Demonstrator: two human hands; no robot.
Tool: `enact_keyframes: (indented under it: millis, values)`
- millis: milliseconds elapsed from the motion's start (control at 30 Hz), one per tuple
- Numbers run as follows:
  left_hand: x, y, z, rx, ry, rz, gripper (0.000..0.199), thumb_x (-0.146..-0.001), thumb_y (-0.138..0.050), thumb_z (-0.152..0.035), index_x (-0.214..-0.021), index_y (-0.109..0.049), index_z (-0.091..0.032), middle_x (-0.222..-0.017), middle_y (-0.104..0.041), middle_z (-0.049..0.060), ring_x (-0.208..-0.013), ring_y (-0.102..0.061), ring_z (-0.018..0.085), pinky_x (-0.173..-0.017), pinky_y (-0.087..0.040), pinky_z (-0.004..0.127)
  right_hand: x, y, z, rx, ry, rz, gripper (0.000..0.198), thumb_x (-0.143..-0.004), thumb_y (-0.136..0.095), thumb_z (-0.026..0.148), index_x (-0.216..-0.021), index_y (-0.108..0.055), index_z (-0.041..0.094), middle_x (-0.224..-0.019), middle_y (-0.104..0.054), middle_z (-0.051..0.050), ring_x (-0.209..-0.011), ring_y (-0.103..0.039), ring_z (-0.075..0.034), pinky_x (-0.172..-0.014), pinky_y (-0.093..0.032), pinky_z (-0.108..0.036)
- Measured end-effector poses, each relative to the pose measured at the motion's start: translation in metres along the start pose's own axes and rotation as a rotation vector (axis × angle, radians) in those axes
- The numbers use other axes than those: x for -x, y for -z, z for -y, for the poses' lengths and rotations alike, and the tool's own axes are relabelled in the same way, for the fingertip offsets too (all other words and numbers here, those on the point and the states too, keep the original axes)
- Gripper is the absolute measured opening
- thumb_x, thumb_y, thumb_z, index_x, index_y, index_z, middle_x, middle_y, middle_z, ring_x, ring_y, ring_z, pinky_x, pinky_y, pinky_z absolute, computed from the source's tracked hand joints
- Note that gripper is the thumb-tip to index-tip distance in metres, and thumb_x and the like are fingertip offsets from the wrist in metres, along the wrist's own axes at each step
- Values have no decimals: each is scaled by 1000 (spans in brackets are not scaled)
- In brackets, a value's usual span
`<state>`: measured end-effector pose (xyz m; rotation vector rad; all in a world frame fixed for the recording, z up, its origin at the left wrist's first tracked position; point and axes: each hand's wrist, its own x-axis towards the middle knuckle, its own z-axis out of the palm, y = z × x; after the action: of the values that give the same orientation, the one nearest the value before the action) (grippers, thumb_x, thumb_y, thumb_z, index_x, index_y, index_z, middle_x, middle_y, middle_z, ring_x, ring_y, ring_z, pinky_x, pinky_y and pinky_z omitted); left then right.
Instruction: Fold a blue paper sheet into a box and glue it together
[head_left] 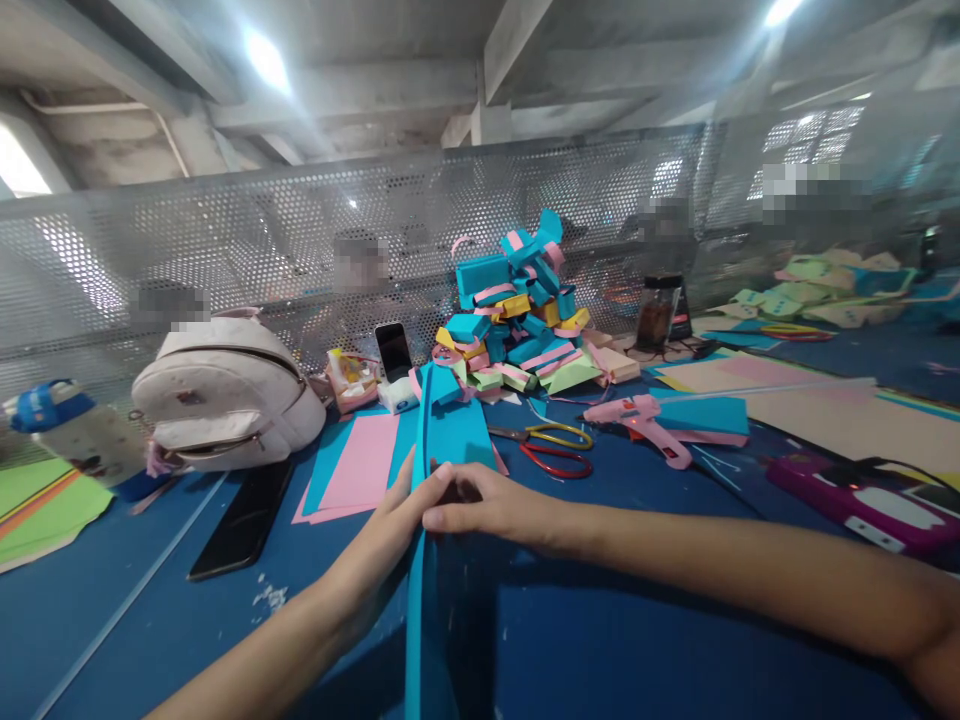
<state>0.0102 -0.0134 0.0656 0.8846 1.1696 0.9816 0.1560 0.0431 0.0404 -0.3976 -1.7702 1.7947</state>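
A long, narrow piece of blue paper [415, 630], seen almost edge-on, stands lengthwise in front of me and looks folded. My left hand [397, 510] is closed on it from the left side. From the right, my right hand [476, 500] pinches the same paper with thumb and fingers, close to the left fingertips. Beyond the hands lie flat blue sheets and a pink sheet [362, 462]. Scissors [555, 450] with one yellow and one red handle rest to the right of the hands. Part of the paper between my fingers is hidden.
A pile of folded paper pieces [517, 320] rises behind the hands. To the right are a pink glue gun [641, 420] and a purple power strip [862, 505]. At left sit a black phone [244, 525], a white backpack [225, 390] and a bottle [90, 440]. A perforated metal screen [285, 230] stands behind.
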Motion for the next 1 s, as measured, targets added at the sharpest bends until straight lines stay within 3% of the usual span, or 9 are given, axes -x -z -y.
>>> enact_keyframes:
  millis: [200, 500, 733, 1000]
  values:
    - [-5, -2, -1, -6, 0, -17, 69, -69, -79, -49, -127, -58, -19, -124, -63, 13, -117, -57, 31, -91, -46, 35, -3, 5, -2, -13, 6, -7, 34, -71, -79, 43, -84, -65, 14, -74, -60, 2, -71, -54, -11, -65, -38, -24]
    - [-2, -7, -4, -94, 4, -80, 66, -65, -78, -58, -113, -64, -15, -93, -67, 9, -90, -63, 26, -74, -46, 30, 2, 12, -2, 14, -45, -49, 38, -71, -77, 47, -84, -66, 13, -76, -62, 0, -72, -56, -13, -64, -38, -26]
    - [3, -16, -5, -113, -2, -107, 59, -67, -77, -56, -108, -63, -17, -85, -64, 4, -74, -60, 19, -64, -44, 26, 8, 11, 4, 7, -62, -48, 35, -72, -77, 44, -83, -66, 13, -76, -63, 0, -75, -57, -13, -67, -40, -25]
    - [6, -18, -3, -112, -29, -102, 60, -66, -76, -60, -107, -64, -17, -82, -65, 5, -81, -62, 23, -69, -45, 28, 14, 8, 9, 36, -59, -69, 36, -72, -76, 45, -84, -66, 14, -77, -63, 0, -76, -57, -13, -68, -40, -25]
